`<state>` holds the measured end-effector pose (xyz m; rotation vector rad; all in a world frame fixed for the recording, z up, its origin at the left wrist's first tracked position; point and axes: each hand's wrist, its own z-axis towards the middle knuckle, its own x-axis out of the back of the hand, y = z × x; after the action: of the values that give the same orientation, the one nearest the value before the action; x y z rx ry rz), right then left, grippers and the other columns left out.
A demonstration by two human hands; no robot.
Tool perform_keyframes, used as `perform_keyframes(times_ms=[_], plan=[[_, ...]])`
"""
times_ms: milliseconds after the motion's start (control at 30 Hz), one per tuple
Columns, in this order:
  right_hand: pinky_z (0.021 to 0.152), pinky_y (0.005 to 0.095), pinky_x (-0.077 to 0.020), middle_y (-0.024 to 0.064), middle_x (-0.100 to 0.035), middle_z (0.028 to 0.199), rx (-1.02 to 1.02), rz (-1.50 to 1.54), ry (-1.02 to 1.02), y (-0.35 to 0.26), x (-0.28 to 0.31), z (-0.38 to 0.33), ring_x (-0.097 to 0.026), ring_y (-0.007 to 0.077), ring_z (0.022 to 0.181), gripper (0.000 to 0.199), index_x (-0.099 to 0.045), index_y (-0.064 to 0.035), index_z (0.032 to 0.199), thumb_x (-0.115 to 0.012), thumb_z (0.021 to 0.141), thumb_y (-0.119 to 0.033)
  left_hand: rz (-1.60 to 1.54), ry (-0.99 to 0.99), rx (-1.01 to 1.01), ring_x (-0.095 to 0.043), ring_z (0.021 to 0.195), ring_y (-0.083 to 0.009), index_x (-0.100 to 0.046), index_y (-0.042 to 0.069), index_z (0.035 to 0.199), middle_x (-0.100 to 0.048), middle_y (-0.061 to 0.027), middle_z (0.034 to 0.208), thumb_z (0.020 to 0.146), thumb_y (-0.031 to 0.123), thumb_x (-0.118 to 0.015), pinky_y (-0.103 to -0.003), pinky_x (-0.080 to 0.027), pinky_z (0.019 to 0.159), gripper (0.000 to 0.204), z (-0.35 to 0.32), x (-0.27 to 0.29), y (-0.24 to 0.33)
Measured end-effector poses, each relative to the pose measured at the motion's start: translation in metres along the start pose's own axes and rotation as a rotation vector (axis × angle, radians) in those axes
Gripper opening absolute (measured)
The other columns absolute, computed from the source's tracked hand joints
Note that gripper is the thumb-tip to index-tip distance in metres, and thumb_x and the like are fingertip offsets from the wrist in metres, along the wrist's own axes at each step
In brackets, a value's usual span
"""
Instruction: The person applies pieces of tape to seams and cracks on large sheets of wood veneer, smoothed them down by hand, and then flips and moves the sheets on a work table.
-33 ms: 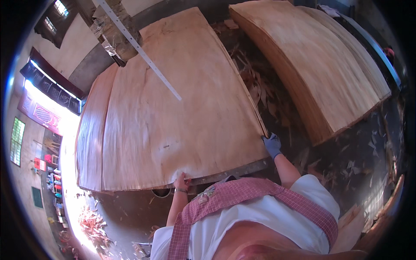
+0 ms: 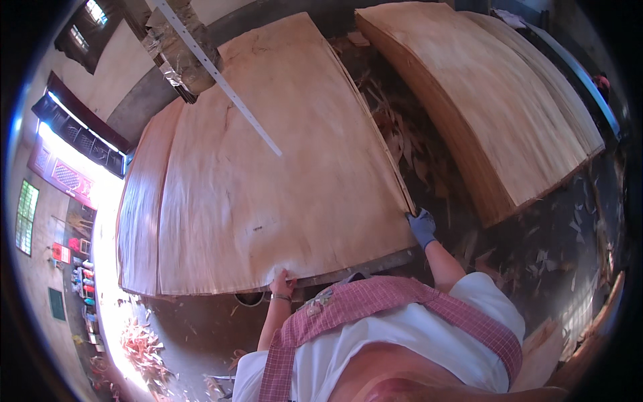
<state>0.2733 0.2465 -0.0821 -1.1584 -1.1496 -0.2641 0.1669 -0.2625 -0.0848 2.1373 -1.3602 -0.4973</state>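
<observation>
And here we are at the near edge of the big wood sheet [image 2: 288, 181], which lies broad and nearly flat on top of the left-hand stack, both hands on it and well apart: the bare left hand [image 2: 282, 285] pinches the near edge, with a small pucker just beside the fingers, while the blue-gloved right hand [image 2: 422, 228] is closed on the near right corner. So how far along? The spreading looks all but done, I'd say; the sheet covers most of the stack, with a narrower strip [image 2: 144, 221] running along its left side. What's left, by my reading, is the finish: that near edge isn't released yet, the pucker isn't smoothed, and the right edge shows layers not quite flush. Over to the right, the second stack [image 2: 482, 94] stands apart, untouched by either hand, with wood scraps [image 2: 402, 134] littering the gap between.
</observation>
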Motion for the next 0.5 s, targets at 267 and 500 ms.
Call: perform_keyframes(times_ms=[267, 500], plan=[[0.074, 0.0488, -0.0516, 0.0192, -0.069, 0.092, 0.129, -0.014, 0.105, 0.007, 0.029, -0.005, -0.066, 0.0406, 0.087, 0.05, -0.065, -0.0093, 0.104, -0.069, 0.079, -0.052, 0.078, 0.005, -0.019, -0.065, 0.076, -0.0264, -0.056, 0.01, 0.109, -0.064, -0.0088, 0.096, 0.084, 0.017, -0.073, -0.036, -0.056, 0.048, 0.031, -0.014, -0.018, 0.0], [0.079, 0.0456, -0.0509, 0.0203, -0.068, 0.1, 0.11, 0.066, -0.189, -0.042, 0.032, -0.051, -0.065, 0.0387, 0.095, 0.061, -0.067, -0.0056, 0.1, -0.065, 0.078, -0.062, -0.067, 0.021, -0.132, -0.063, 0.067, -0.0246, -0.059, 0.011, 0.106, -0.064, -0.0063, 0.095, 0.084, 0.019, -0.073, -0.035, -0.054, 0.047, 0.027, -0.01, -0.003, -0.008]])
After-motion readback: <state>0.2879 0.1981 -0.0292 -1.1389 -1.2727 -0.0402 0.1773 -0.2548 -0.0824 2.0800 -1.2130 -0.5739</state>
